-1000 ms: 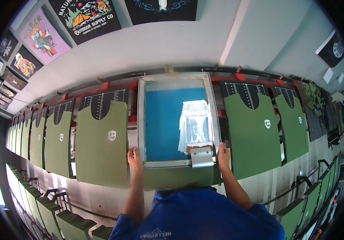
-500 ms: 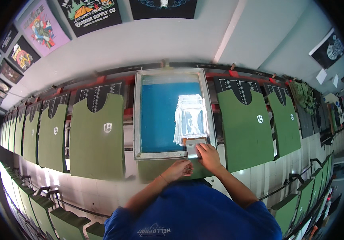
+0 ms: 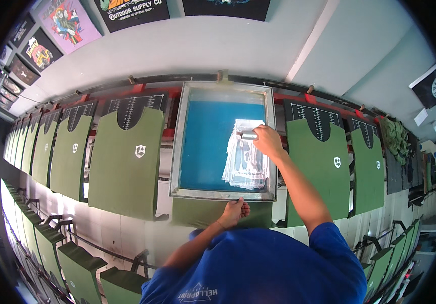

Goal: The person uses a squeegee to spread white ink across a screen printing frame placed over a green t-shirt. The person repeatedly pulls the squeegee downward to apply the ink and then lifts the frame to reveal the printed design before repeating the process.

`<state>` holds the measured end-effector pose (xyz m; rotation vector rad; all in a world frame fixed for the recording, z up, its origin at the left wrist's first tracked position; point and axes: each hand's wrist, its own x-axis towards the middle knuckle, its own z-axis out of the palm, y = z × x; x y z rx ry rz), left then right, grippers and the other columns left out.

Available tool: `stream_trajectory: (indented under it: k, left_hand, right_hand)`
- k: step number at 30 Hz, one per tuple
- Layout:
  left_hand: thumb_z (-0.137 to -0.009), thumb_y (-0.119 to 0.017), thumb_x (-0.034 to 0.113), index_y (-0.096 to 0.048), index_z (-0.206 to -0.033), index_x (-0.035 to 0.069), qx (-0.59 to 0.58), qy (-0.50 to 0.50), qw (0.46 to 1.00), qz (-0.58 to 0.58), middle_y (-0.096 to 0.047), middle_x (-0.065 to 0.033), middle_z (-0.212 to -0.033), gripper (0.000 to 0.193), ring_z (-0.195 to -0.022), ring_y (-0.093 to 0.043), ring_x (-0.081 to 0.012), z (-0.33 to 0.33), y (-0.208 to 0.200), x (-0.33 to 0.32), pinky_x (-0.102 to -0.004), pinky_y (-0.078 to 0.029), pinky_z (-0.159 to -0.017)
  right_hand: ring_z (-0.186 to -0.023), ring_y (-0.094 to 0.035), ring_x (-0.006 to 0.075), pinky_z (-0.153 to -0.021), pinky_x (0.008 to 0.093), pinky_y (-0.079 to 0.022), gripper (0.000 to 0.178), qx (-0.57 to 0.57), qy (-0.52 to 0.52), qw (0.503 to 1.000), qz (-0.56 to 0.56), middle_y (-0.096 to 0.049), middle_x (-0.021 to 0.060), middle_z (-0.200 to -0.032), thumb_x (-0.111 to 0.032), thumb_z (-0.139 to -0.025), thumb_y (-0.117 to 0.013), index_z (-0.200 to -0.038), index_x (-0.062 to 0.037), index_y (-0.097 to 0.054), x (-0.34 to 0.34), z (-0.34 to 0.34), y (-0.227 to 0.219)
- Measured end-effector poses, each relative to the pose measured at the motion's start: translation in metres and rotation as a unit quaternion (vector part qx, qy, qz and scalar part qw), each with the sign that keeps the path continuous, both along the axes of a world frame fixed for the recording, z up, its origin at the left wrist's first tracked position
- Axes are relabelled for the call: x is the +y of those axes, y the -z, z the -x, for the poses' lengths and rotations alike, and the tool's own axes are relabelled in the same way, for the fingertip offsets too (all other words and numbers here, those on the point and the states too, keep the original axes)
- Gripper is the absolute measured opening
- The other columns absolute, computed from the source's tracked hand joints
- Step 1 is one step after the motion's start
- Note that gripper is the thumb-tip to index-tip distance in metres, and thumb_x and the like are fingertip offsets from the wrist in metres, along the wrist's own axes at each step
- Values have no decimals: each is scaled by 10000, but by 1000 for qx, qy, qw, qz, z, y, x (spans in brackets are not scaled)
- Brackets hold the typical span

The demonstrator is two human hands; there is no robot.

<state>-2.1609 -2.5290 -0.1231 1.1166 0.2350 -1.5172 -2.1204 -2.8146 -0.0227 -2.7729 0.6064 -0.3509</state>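
A metal-framed printing screen (image 3: 178,142) with blue mesh lies over a green shirt panel (image 3: 197,213) in front of me. White ink (image 3: 246,169) is smeared across the right part of its mesh. My right hand (image 3: 267,142) is closed around a small squeegee (image 3: 249,135) with a metal handle, near the far end of the ink patch. The blade's edge is mostly hidden from above. My left hand (image 3: 232,214) is at the near rim of the screen, fingers curled and thumb against the frame's edge.
Green shirt panels with a small white shield print (image 3: 124,157) lie on black boards to the left, and more (image 3: 319,167) to the right. A red and black rail (image 3: 142,83) runs behind them. Behind me stands another row of boards (image 3: 78,263). A crumpled green cloth (image 3: 399,134) lies far right.
My right hand has carried the squeegee from the screen's near edge away to the far end of the ink. The left hand has come up against the near rim. The view has shifted slightly.
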Motion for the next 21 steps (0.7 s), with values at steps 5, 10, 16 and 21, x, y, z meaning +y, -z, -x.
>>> stream_trajectory:
  k: [5, 10, 16, 21]
  left_hand:
    - [-1037, -528, 378, -590, -947, 7, -20, -9, 1000, -15, -618, -85, -827, 387, -732, -626, -206, 1, -2, 0, -359, -543, -679]
    - [-1028, -538, 360, -580, -978, -8, -83, 180, 980, -14, -652, -119, -874, 374, -731, -646, -214, -28, -21, 11, -368, -568, -707]
    - [-900, -651, 173, -564, -1140, 5, -753, 186, 631, 2, -591, -169, -1127, 306, -1019, -594, -337, -42, -109, 11, -421, -512, -890]
    - [-860, -660, 113, -567, -1183, 23, -852, 225, 464, 91, -534, -154, -1183, 348, -1079, -534, -349, -99, -75, -86, -435, -467, -936]
  right_hand:
    - [-890, -656, 354, -807, 450, -534, 151, 60, 5, 998, -17, -672, 158, -948, -126, -736, -674, -852, -30, -680, 28, 17, 14]
    - [-982, -625, 313, -858, 412, -527, 285, 35, -7, 995, -88, -657, 105, -998, -53, -699, -717, -983, -41, -688, 118, 104, -6]
    - [-1016, -624, 310, -908, 395, -510, 363, -23, 7, 999, -48, -662, 116, -1023, 26, -671, -666, -1030, -34, -681, 142, 114, 8]
    - [-962, -651, 316, -836, 412, -542, 331, -39, 53, 998, 10, -685, 122, -999, 1, -681, -705, -1003, -73, -718, 77, 60, 44]
